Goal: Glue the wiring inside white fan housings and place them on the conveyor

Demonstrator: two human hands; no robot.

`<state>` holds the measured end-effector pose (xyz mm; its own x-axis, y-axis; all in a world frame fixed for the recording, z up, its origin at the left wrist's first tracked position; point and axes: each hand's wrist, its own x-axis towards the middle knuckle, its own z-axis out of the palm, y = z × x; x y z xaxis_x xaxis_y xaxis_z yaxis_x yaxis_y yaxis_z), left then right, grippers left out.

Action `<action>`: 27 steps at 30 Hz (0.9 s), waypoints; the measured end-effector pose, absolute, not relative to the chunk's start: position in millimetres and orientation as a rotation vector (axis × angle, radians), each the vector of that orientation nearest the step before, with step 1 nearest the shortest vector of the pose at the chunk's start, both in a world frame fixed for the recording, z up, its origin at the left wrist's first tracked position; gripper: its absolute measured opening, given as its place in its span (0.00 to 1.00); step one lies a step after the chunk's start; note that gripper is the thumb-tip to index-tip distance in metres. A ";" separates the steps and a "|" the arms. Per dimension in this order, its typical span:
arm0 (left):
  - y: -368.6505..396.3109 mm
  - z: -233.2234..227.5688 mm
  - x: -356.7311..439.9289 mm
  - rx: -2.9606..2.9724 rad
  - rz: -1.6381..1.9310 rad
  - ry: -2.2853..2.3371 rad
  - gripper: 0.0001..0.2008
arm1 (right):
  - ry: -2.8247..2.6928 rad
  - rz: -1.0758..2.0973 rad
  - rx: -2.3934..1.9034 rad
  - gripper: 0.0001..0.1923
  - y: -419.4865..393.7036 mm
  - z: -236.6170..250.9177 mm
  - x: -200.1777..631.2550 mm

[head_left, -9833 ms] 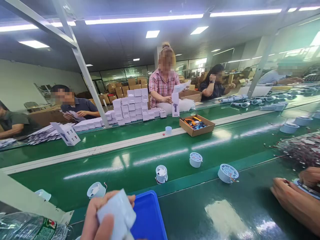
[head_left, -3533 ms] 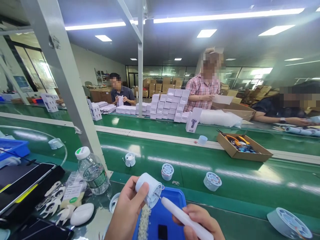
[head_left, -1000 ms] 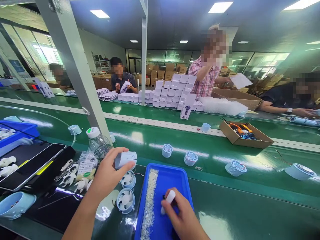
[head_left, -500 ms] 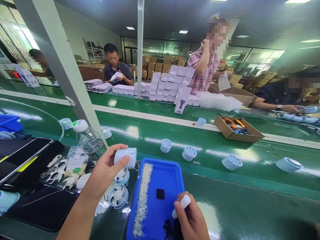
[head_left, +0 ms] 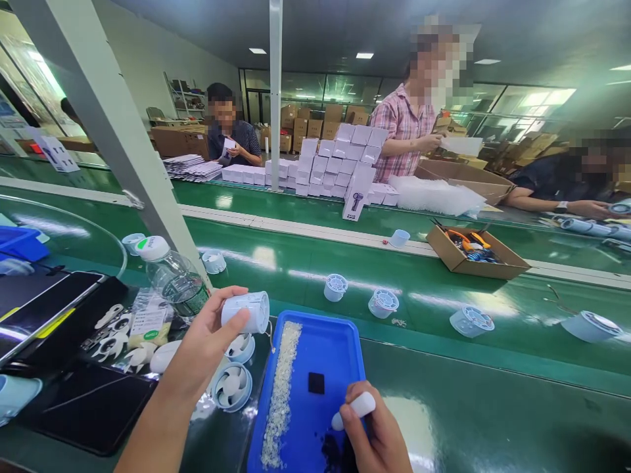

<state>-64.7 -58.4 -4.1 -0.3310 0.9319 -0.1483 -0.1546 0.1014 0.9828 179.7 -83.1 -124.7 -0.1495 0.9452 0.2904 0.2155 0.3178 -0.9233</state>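
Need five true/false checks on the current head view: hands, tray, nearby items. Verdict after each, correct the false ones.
1. The left hand holds a light-blue fan housing. True.
2. The right hand is empty. False: it holds a white-handled tool.
3. A black square lies inside the blue tray. True.
4. The small translucent pieces lie along the tray's right side. False: they form a strip along its left side.
5. The plastic bottle has no cap. False: a white cap is on it.
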 end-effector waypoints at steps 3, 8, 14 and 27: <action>-57.6 -5.8 -62.3 0.827 1.410 1.393 0.22 | -1.649 0.950 -1.007 0.11 -83.5 -123.2 178.4; -56.2 -6.6 -55.0 0.791 1.438 1.410 0.23 | -1.744 0.966 -0.928 0.09 -82.0 -124.5 178.0; -56.2 -6.3 -52.2 0.748 1.427 1.374 0.22 | -1.916 0.838 -0.949 0.08 -84.3 -121.0 174.4; -57.4 -15.3 -42.1 0.380 1.594 1.036 0.07 | -1.542 0.730 -0.980 0.04 -61.9 -88.0 167.2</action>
